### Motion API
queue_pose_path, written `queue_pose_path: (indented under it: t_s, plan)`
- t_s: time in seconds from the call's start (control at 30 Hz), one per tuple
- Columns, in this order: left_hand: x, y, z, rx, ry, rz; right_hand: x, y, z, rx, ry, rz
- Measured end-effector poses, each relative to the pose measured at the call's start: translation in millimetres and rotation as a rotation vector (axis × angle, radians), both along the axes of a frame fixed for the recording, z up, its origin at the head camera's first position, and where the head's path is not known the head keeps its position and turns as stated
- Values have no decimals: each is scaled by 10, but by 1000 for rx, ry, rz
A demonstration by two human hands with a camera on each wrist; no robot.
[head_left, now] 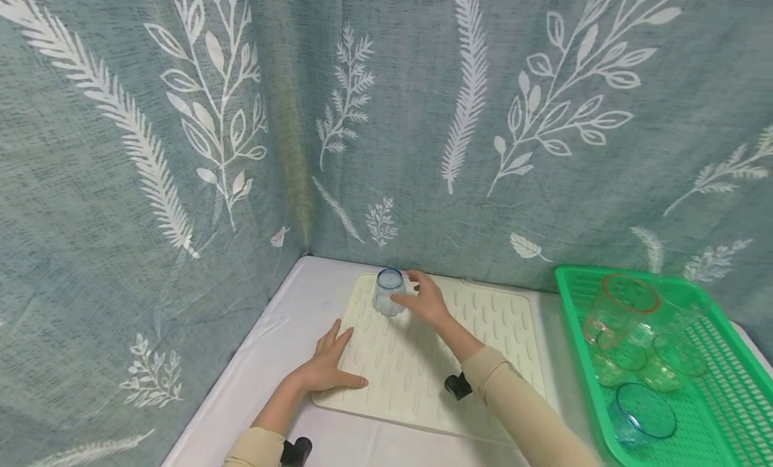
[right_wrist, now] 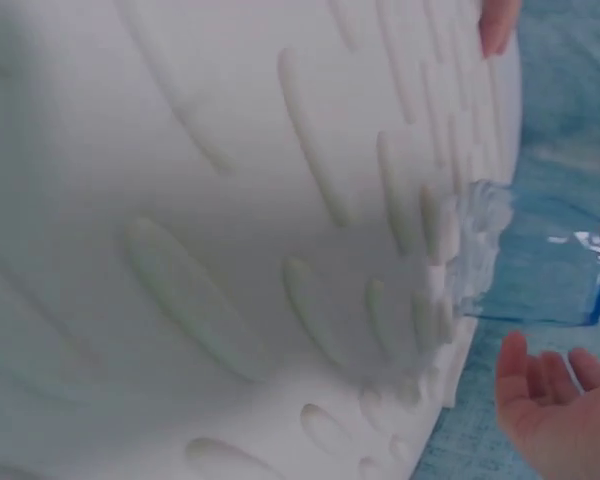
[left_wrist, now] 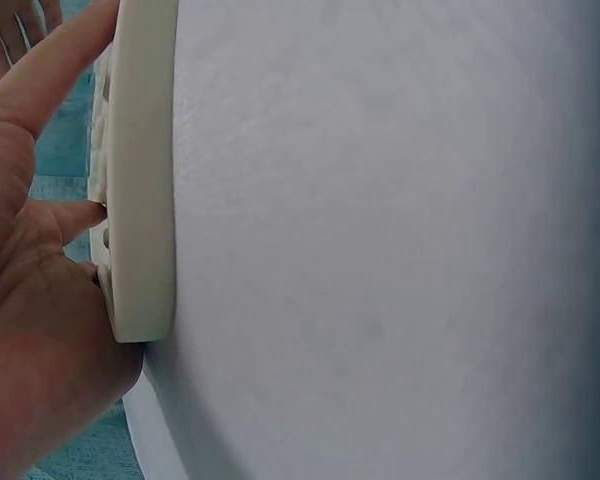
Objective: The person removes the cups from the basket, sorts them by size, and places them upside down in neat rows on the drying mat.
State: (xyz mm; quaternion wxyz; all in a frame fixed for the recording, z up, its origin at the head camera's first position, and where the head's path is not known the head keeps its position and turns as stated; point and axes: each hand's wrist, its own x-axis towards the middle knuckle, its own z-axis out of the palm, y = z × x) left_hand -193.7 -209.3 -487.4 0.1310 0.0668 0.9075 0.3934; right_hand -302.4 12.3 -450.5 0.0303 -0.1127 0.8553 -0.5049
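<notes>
A clear blue-tinted glass tumbler (head_left: pixel 386 298) with a darker blue rim stands upright near the far left corner of a cream ridged mat (head_left: pixel 417 380). Around its right side is my right hand (head_left: pixel 427 299), thumb and fingers spread. In the right wrist view a gap shows between the curved fingers (right_wrist: pixel 520 385) and the tumbler (right_wrist: pixel 540 260), while the thumb tip overlaps the rim; whether it touches cannot be told. My left hand (head_left: pixel 329 366) rests with spread fingers on the mat's near left edge, its thumb lying over the border.
To the right stands a green slotted basket (head_left: pixel 706 413). It holds a red-rimmed glass (head_left: pixel 628 296), greenish-yellow glasses (head_left: pixel 664 373) and a blue glass (head_left: pixel 643 413). White cloth (head_left: pixel 290 319) covers the table. A leaf-patterned curtain (head_left: pixel 398 151) hangs behind and at left.
</notes>
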Motion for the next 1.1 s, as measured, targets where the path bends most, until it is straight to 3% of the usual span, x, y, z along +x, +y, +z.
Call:
queue_pose_path:
  t_s: [0.37, 0.53, 0.7, 1.1]
  plan:
    - [-24, 0, 50, -51, 14, -19, 492, 367, 119, -164, -72, -45]
    - [-16, 13, 58, -125, 47, -51, 723, 622, 206, -212, -65, -44]
    - [-11, 18, 45, -191, 84, -87, 922, 872, 337, -224, -68, -58]
    - [1, 43, 17, -202, 66, -76, 1313, 1573, 569, -212, 26, -40]
